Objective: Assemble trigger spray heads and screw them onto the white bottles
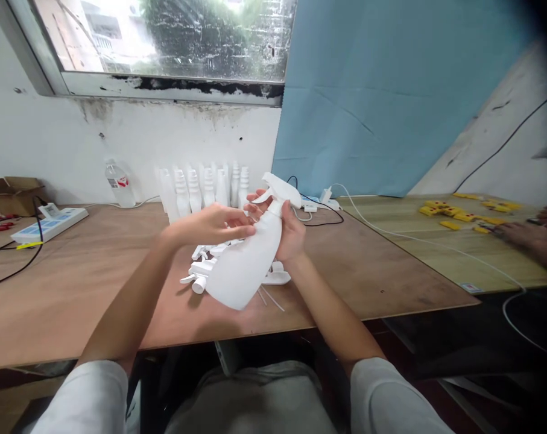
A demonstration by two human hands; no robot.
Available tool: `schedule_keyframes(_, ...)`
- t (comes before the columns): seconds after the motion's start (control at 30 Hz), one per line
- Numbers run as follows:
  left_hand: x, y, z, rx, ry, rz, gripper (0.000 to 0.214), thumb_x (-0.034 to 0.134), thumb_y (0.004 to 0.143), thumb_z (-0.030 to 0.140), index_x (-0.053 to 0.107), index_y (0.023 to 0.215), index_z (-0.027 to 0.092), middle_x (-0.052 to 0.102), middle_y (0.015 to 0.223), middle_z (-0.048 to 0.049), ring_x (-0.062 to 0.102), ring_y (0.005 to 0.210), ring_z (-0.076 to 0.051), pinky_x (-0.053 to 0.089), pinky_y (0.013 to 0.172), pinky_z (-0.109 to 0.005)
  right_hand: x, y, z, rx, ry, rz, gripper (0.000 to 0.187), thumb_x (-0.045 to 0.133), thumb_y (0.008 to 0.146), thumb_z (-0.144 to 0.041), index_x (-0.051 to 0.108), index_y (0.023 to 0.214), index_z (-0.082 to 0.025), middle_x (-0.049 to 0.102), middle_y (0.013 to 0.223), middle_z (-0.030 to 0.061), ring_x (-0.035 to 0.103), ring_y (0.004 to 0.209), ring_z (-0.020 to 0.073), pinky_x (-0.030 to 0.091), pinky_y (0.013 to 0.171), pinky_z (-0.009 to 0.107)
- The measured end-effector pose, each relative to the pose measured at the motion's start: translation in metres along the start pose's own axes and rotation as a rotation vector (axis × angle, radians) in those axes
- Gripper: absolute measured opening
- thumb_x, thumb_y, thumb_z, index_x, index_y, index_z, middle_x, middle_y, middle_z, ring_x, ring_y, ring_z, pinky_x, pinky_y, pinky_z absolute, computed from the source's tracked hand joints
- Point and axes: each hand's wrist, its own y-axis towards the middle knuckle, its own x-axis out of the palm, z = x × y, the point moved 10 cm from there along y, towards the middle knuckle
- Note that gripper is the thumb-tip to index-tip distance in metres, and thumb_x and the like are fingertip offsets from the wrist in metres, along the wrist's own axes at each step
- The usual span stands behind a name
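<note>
A white spray bottle [243, 265] with a white trigger head [282, 190] is held up over the table, tilted with its top to the right. My right hand [294, 235] is closed round its neck, just under the trigger head, with some fingertips showing behind it. At the bottle's upper left side is my left hand [214, 226], fingers loosely stretched and apart, thumb against the bottle. Loose white trigger heads [201, 271] lie on the table behind and below the bottle, partly hidden by it. Thin white tubes [272, 298] lie near the front edge.
Several white bottles without trigger heads [194, 190] stand by the wall. A clear plastic bottle [120, 185], power strip [51, 224] and cardboard box [15, 194] are at left. On the right-hand table, another person's hand [526, 241] is near yellow pieces [463, 215]; a white cable [418, 238] crosses there.
</note>
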Motion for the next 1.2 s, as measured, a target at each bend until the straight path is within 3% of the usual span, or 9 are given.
schedule_keyframes(0.1, 0.021, 0.017, -0.003, -0.038, 0.011, 0.040, 0.040, 0.063, 0.077, 0.056, 0.064, 0.091, 0.019, 0.067, 0.083, -0.0033, 0.062, 0.070, -0.015, 0.042, 0.055, -0.023, -0.001, -0.001, -0.001, -0.017, -0.042, 0.007, 0.056, 0.046, 0.081, -0.069, 0.054, 0.115, -0.025, 0.057, 0.123, 0.0091, 0.054, 0.111, 0.0255, 0.053, 0.081, 0.042)
schedule_keyframes(0.23, 0.014, 0.016, -0.003, -0.029, 0.048, 0.095, 0.038, 0.065, 0.076, 0.055, 0.060, 0.079, 0.017, 0.057, 0.064, 0.0008, 0.051, 0.056, -0.011, 0.033, 0.049, -0.023, 0.004, 0.002, 0.000, -0.023, -0.054, -0.044, 0.063, 0.049, 0.080, -0.070, 0.053, 0.123, -0.025, 0.053, 0.133, 0.0081, 0.052, 0.118, 0.0249, 0.051, 0.089, 0.040)
schedule_keyframes(0.37, -0.056, -0.011, -0.029, -0.112, 0.097, 0.380, 0.034, 0.072, 0.072, 0.048, 0.062, 0.083, 0.018, 0.059, 0.063, 0.0014, 0.052, 0.058, -0.012, 0.034, 0.054, -0.024, -0.013, 0.011, 0.001, -0.072, -0.111, -0.080, 0.051, 0.056, 0.084, -0.057, 0.050, 0.128, -0.030, 0.048, 0.140, 0.0045, 0.055, 0.116, 0.0207, 0.049, 0.093, 0.036)
schedule_keyframes(0.53, -0.165, -0.096, -0.120, -0.405, 0.234, 0.920, 0.043, 0.083, 0.058, 0.041, 0.063, 0.090, 0.020, 0.059, 0.063, 0.0075, 0.053, 0.065, -0.013, 0.034, 0.066, -0.025, -0.076, 0.019, 0.024, 0.012, -0.266, -0.025, 0.056, 0.064, 0.081, -0.039, 0.042, 0.133, -0.030, 0.042, 0.143, 0.0086, 0.067, 0.079, 0.0137, 0.053, 0.068, 0.030)
schedule_keyframes(0.6, -0.185, -0.135, -0.163, -0.584, 0.285, 1.049, 0.044, 0.085, 0.056, 0.040, 0.061, 0.087, 0.021, 0.053, 0.060, 0.0096, 0.052, 0.071, -0.013, 0.031, 0.071, -0.025, -0.108, 0.017, 0.030, 0.047, -0.330, 0.051, 0.059, 0.065, 0.080, -0.037, 0.040, 0.133, -0.029, 0.044, 0.140, 0.0100, 0.066, 0.068, 0.0107, 0.053, 0.062, 0.029)
schedule_keyframes(0.7, -0.191, -0.186, -0.209, -0.797, 0.354, 1.201, 0.044, 0.081, 0.060, 0.044, 0.061, 0.093, 0.023, 0.050, 0.060, 0.0068, 0.052, 0.077, -0.017, 0.027, 0.067, -0.024, -0.145, 0.012, 0.032, 0.060, -0.398, 0.165, 0.062, 0.065, 0.077, -0.038, 0.039, 0.132, -0.026, 0.051, 0.133, 0.0104, 0.064, 0.059, 0.0092, 0.053, 0.056, 0.027)
schedule_keyframes(0.83, -0.174, -0.219, -0.240, -1.124, 0.551, 1.121, 0.061, 0.073, 0.065, 0.056, 0.062, 0.110, 0.017, 0.068, 0.085, -0.0046, 0.056, 0.086, -0.024, 0.030, 0.068, -0.027, -0.159, 0.011, 0.036, 0.064, -0.413, 0.206, 0.064, 0.064, 0.077, -0.039, 0.036, 0.133, -0.029, 0.053, 0.131, 0.0086, 0.064, 0.059, 0.0102, 0.053, 0.054, 0.027)
schedule_keyframes(0.97, -0.163, -0.220, -0.248, -1.205, 0.599, 0.988, 0.072, 0.070, 0.065, 0.061, 0.058, 0.119, 0.014, 0.069, 0.100, -0.0123, 0.058, 0.089, -0.027, 0.037, 0.070, -0.030, -0.154, 0.013, 0.044, 0.098, -0.400, 0.172, 0.066, 0.063, 0.076, -0.037, 0.032, 0.133, -0.031, 0.052, 0.132, 0.0081, 0.064, 0.060, 0.0111, 0.054, 0.054, 0.028)
schedule_keyframes(1.2, -0.159, -0.219, -0.258, -1.250, 0.555, 0.870, 0.061, 0.079, 0.051, 0.060, 0.056, 0.082, 0.013, 0.065, 0.085, -0.0112, 0.057, 0.085, -0.026, 0.043, 0.071, -0.032, -0.156, 0.012, 0.045, 0.101, -0.369, 0.165, 0.065, 0.063, 0.075, -0.035, 0.032, 0.132, -0.030, 0.052, 0.132, 0.0085, 0.064, 0.060, 0.0111, 0.053, 0.054, 0.028)
